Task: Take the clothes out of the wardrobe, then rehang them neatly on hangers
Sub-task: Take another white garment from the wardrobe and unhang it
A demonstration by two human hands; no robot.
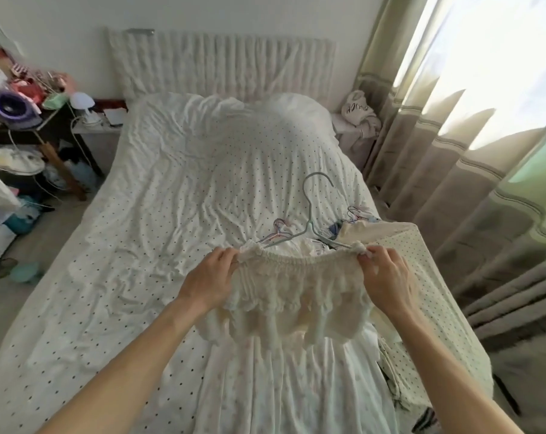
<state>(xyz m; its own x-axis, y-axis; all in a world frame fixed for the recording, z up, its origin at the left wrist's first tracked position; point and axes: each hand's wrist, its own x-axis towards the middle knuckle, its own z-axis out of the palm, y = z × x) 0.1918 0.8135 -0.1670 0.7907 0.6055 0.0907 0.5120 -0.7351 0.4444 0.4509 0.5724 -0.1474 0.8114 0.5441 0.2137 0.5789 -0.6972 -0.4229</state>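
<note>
A white ruffled dress [300, 296] with an elastic neckline hangs on a pale blue-grey hanger [311, 214] over the bed. My left hand [209, 277] pinches the left end of the neckline. At the right end, my right hand [386, 277] pinches the fabric where the hanger arm ends. The hanger's hook stands up above the neckline. The dress's long skirt falls toward me across the bed. The wardrobe is out of view.
The bed [159, 195] has a dotted white sheet. More hangers [279, 231] and clothes [400, 245] lie beyond and right of the dress. A cluttered side table [24, 120] stands at left, curtains [472, 158] at right.
</note>
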